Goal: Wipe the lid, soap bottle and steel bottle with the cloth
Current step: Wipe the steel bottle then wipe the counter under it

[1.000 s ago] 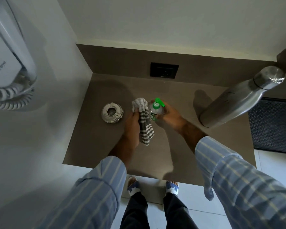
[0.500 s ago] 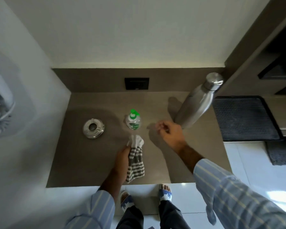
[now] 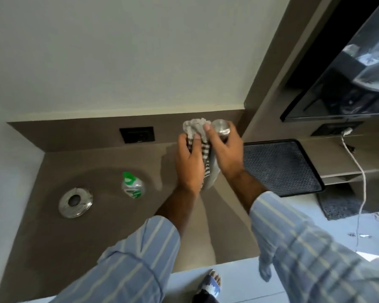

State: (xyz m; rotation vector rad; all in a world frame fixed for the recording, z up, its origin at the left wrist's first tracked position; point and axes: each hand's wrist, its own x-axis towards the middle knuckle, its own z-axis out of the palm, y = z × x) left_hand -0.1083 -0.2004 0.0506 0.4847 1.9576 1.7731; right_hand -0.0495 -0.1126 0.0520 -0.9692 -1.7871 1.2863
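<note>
The tall steel bottle (image 3: 221, 127) stands on the brown counter (image 3: 109, 226) near the back right corner. My right hand (image 3: 224, 149) grips its upper body just under the cap. My left hand (image 3: 189, 159) presses the grey striped cloth (image 3: 195, 126) against the bottle's left side, and most of the bottle is hidden behind both hands. The clear soap bottle (image 3: 132, 185) with a green pump stands alone left of my hands. Further left, the round steel lid (image 3: 75, 202) lies flat.
A black socket plate (image 3: 137, 134) sits on the back splash. A dark ribbed mat (image 3: 281, 167) lies right of the bottle. A black screen (image 3: 346, 68) hangs at upper right, with a white cable (image 3: 359, 171) dangling. A slippered foot (image 3: 210, 285) shows below the counter edge.
My right hand let go of the soap bottle, which stayed on the counter, and moved right to grasp the steel bottle. My left hand carried the cloth up against the steel bottle.
</note>
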